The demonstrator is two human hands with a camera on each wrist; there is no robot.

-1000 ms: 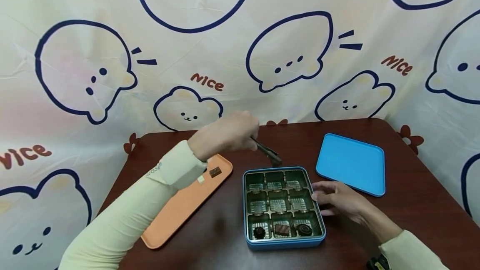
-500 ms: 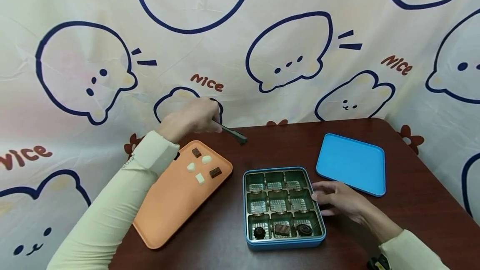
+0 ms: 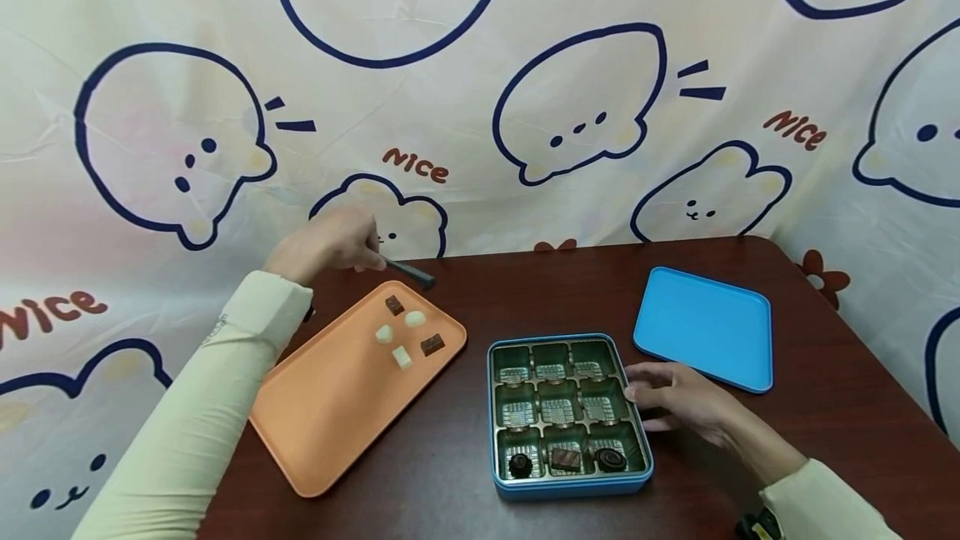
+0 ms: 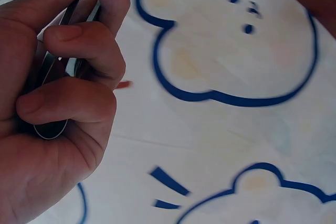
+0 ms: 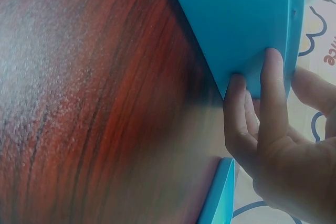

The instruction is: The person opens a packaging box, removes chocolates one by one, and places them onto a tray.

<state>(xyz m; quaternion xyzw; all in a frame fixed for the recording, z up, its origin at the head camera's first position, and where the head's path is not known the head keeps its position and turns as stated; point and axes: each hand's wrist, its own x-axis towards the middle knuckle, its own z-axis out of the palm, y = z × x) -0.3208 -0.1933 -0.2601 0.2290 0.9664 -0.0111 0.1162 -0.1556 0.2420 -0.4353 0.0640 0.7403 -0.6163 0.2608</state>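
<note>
My left hand (image 3: 330, 244) grips slim dark tongs (image 3: 408, 272) above the far end of the orange tray (image 3: 330, 407). In the left wrist view, its fingers curl round the tongs' two arms near their rounded end; the tips are out of that view. Two brown chocolates (image 3: 432, 345) and several white pieces (image 3: 402, 357) lie on the tray. My right hand (image 3: 686, 402) rests its fingertips against the side of the blue tin (image 3: 573, 490). The tin has a divided gold insert, and its nearest row holds a round chocolate (image 3: 520, 465), a square one (image 3: 566, 460) and a swirled one (image 3: 611, 460).
A flat blue lid (image 3: 703, 327) lies to the right, behind my right hand. Dark wooden tabletop (image 3: 442, 457) stretches between the tray and the tin. A cartoon-printed cloth (image 3: 465, 123) hangs right behind the table's far edge.
My left hand has swung left with the tongs, from beside the tin's far edge to over the tray's far end, uncovering the pieces there. My right hand and the tin stay put.
</note>
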